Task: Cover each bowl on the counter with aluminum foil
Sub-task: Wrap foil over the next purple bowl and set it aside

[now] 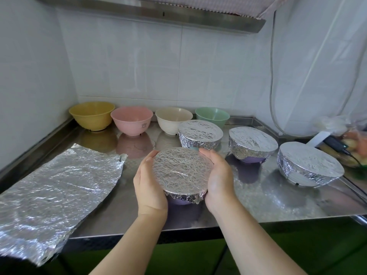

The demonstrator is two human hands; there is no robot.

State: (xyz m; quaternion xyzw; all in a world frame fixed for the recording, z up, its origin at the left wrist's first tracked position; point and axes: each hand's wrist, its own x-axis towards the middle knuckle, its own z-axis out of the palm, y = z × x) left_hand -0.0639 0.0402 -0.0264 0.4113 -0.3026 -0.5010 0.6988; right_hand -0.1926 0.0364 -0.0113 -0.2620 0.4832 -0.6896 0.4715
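Cupping the crinkled foil-covered purple bowl [181,173] in my left hand [148,187] and right hand [217,179], I see four uncovered bowls [131,121] behind and a loose foil sheet [57,187] left.

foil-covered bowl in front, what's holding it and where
Both hands cup the foil-covered purple bowl by its sides: left hand on its left rim, right hand on its right.
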